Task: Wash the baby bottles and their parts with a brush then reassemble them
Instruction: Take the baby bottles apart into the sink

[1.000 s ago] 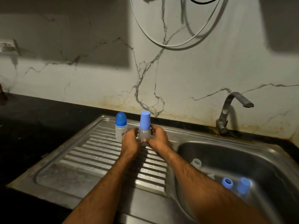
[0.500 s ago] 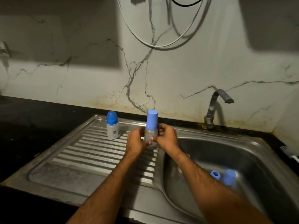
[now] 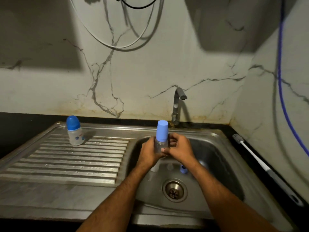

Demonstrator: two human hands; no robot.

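While the steel sink basin [image 3: 217, 148] fills the lower right of the frame, both hands meet just above it at centre. The left hand [image 3: 149, 152] wraps its curled fingers round the clear plastic body of a small baby bottle [image 3: 161, 145], held upright, and the right hand [image 3: 181, 148] curls in from the other side, thumb pressed across the bottle's front. On top sits a tall, smooth, pale blue cylindrical cap [image 3: 162, 130]. Over at the left of the frame, a second bottle [image 3: 74, 131] stands on the ribbed steel drainboard [image 3: 75, 163], translucent body, rounded darker blue dome cap. Down in the basin, partly hidden behind the wrists, a blue ring-shaped part [image 3: 183, 169] and a whitish part [image 3: 154, 166] lie near the round metal drain [image 3: 174, 190]. Along the dark counter at the right edge lies a long bottle brush [image 3: 260, 162], white handle, bristled tip. A curved metal tap [image 3: 177, 106] rises against the veined marble wall.
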